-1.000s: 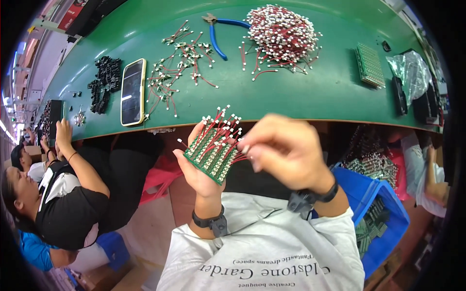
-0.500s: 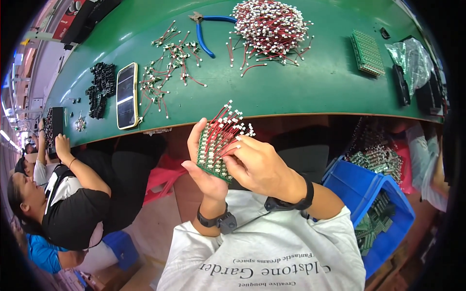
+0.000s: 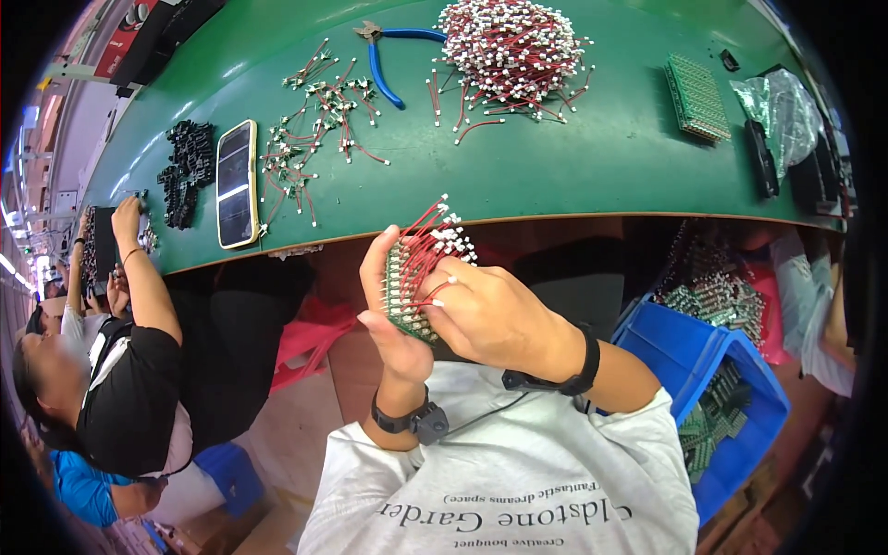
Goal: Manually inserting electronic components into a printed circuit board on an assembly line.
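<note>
Upright in my left hand (image 3: pixel 396 347) is a green circuit board panel (image 3: pixel 396 291), its edges held between thumb and fingers. Rows of small pale connectors cover its face. Red cables with white plugs (image 3: pixel 435 236) fan out from the panel's upper right part, over the table's front edge. My right hand (image 3: pixel 504 310) is closed in a pinch against the panel's right side. A red cable (image 3: pixel 427 303) with a white plug runs out between its thumb and fingers; the fingertips hide its other end.
A heap of red cables (image 3: pixel 513 60) lies on the green table (image 3: pixel 573 171), with blue-handled pliers (image 3: pixel 379 74), a smaller cable cluster (image 3: pixel 338 106), a phone (image 3: pixel 238 185), black parts (image 3: pixel 188 166) and stacked panels (image 3: pixel 696 97) around. A blue bin (image 3: pixel 675 347) stands right; a co-worker (image 3: pixel 139 388) sits left.
My right hand has shifted slightly left and down against the panel, and a white plug now shows at its fingertips. The co-worker's arm has reached farther over the table.
</note>
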Demonstrator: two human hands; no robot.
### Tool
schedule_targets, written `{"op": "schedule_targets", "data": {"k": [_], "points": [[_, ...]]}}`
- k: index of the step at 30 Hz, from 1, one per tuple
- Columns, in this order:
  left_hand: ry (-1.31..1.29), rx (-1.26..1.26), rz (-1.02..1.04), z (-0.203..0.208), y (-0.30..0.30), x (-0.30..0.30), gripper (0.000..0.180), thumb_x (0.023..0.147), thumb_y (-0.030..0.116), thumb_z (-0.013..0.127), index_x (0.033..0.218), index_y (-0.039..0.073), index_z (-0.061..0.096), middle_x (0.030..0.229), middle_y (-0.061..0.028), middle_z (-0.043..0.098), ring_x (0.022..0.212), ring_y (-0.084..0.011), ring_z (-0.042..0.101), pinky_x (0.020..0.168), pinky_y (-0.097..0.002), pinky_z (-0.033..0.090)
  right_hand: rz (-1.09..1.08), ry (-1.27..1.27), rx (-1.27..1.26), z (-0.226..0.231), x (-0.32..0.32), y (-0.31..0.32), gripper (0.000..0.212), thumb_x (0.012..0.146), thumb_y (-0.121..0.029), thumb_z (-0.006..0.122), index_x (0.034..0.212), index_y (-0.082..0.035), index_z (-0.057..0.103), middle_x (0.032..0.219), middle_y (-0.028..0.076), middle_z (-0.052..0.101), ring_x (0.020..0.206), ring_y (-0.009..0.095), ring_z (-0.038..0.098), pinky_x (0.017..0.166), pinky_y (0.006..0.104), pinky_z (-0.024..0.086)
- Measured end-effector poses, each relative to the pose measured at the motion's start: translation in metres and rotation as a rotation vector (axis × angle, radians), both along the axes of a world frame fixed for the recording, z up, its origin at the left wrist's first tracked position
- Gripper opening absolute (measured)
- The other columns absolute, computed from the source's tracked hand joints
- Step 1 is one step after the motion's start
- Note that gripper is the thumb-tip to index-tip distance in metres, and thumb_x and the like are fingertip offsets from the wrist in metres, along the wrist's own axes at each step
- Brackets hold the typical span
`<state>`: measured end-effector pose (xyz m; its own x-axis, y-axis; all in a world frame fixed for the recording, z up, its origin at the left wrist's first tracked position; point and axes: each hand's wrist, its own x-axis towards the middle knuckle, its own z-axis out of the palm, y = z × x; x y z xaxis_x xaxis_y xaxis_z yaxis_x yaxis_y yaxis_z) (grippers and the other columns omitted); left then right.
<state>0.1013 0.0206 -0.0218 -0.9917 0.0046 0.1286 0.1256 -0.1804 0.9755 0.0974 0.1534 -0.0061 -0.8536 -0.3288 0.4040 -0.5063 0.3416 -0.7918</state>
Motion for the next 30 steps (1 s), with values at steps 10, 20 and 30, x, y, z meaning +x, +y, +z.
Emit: {"op": "schedule_targets", "data": {"k": [10, 20, 30], "points": [[-0.037, 0.168, 0.010, -0.011, -0.010, -0.002, 0.088, 0.098, 0.070, 0.021, 0.145, -0.003, 0.034, 0.132, -0.0182, 0.055, 0.119, -0.0248, 0.056, 0.106, -0.0389, 0.040, -0.055, 0.068, 0.067, -0.004, -0.009, -0.015, 0.016, 0.075, 0.001, 0.065, 0.089, -0.002, 0.057, 0.078, 0.011, 0.057, 0.062, 0.030, 0.060, 0.056, 0.0387, 0.051], [-0.016, 0.416, 0.076, -0.015, -0.046, -0.006, 0.083, 0.099, 0.067, 0.026, 0.144, -0.002, 0.035, 0.134, -0.0207, 0.054, 0.113, -0.0326, 0.062, 0.097, -0.0462, 0.052, -0.286, 0.154, 0.355, 0.009, -0.116, 0.060, 0.014, 0.081, -0.003, 0.071, 0.094, -0.006, 0.068, 0.082, 0.009, 0.058, 0.073, 0.028, 0.060, 0.065, 0.0376, 0.048], [-0.025, 0.484, 0.000, -0.018, -0.052, -0.004, 0.082, 0.100, 0.065, 0.024, 0.144, -0.003, 0.034, 0.135, -0.0200, 0.053, 0.121, -0.0290, 0.058, 0.102, -0.0423, 0.049, -0.260, 0.463, 0.290, 0.010, -0.133, 0.063, 0.008, 0.085, -0.002, 0.066, 0.092, -0.002, 0.062, 0.090, 0.010, 0.059, 0.076, 0.029, 0.058, 0.071, 0.0366, 0.048]]}}
